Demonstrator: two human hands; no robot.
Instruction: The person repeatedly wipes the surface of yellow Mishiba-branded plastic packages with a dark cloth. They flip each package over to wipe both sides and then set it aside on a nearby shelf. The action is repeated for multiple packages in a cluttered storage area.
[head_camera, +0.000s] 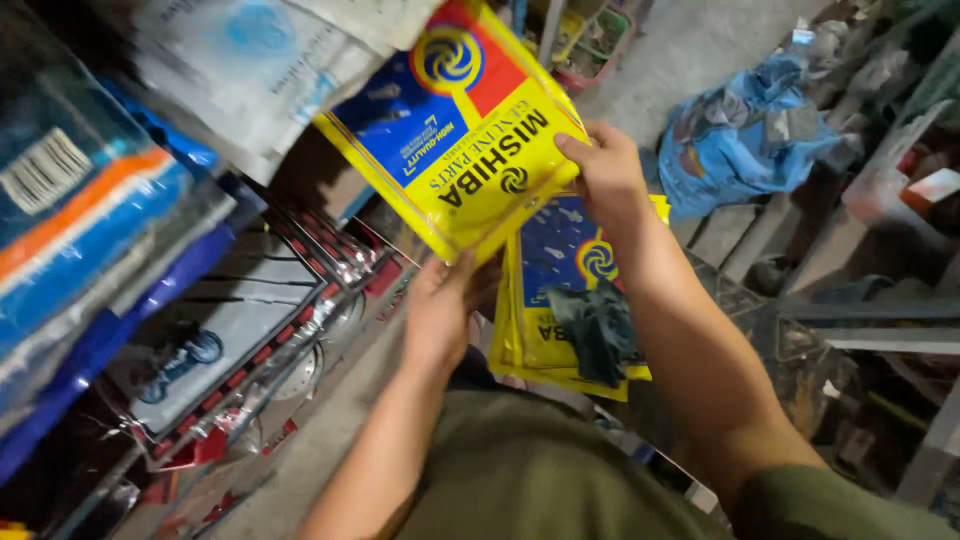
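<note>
Both hands gripping yellow packet (470, 150); right hand (608, 175) pinching 3 o'clock edge, left hand (440, 310) clamping 6 o'clock corner; long axis running 11 to 5 o'clock.

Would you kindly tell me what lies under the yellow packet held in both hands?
Under the yellow packet lies a stack of similar yellow packets with a dark cloth on top. How many are stacked stays hidden.
</note>
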